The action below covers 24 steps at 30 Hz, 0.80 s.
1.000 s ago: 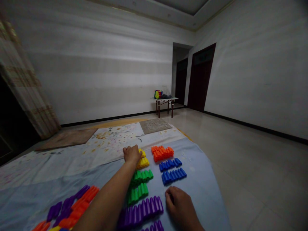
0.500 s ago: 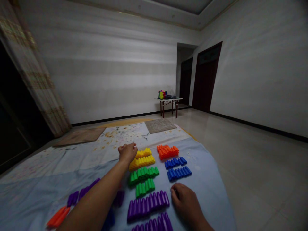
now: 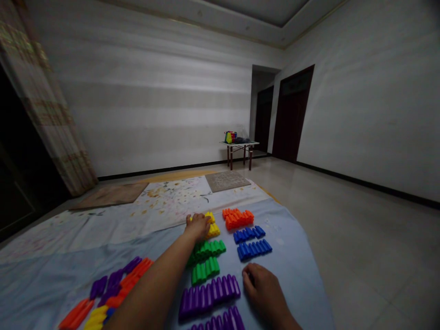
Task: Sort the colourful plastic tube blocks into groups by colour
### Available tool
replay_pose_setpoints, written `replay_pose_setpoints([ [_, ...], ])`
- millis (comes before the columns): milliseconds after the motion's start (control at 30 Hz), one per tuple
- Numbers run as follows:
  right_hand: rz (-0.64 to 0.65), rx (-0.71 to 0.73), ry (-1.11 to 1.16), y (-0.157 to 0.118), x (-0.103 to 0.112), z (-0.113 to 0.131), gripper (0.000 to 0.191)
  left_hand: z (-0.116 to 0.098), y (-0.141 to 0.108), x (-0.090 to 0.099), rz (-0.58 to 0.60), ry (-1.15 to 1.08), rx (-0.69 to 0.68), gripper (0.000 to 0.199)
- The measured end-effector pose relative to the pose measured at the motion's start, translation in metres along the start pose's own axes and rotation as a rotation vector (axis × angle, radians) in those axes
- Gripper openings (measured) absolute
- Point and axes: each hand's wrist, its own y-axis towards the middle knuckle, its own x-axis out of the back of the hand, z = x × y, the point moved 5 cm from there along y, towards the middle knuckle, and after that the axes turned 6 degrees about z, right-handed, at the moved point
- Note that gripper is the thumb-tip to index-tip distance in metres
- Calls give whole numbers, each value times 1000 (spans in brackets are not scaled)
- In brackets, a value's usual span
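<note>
My left hand [image 3: 198, 228] is bent down over the rows of yellow plastic tube-shaped pieces [image 3: 213, 230], its fingers curled onto them and hiding the left part. Just below it lie two rows of green pieces [image 3: 206, 270], partly under my wrist. My right hand [image 3: 264, 288] rests on the cloth with its fingers curled in and nothing visible in them. It is beside the right end of a row of purple pieces [image 3: 209, 297] and below the blue rows [image 3: 254, 249]. Orange pieces [image 3: 239, 219] are stacked right of the yellow ones.
A mixed pile of purple, orange, yellow and blue pieces [image 3: 115, 286] lies left of my left forearm. The light blue cloth [image 3: 292, 256] covers the round table. Two flat boards [image 3: 227, 181] lie toward its far side. A small table [image 3: 237, 145] with a colourful bag stands by the wall.
My left hand has moved right and down onto the yellow pieces. More of the mixed pile shows beside my forearm. The right hand has stayed in nearly the same place.
</note>
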Motion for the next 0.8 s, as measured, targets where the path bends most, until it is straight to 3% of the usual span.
replay_pose_setpoints([
  [167,8,-8,4,0,1,1,21,0,2,-2,-43,-21,31,38],
  [333,27,-11,9,-1,2,2,22,17,-13,18,-177,-104,114,40],
  [433,27,-7,16,-2,4,2,22,41,-39,36,-266,-154,174,39],
  [567,46,-2,19,-4,6,3,22,88,-89,48,-334,-211,305,39],
  [700,80,-14,-6,-5,6,2,23,137,-140,42,-309,-270,445,40],
  [800,98,-24,-19,-6,5,0,24,159,-167,30,-239,-317,467,39],
])
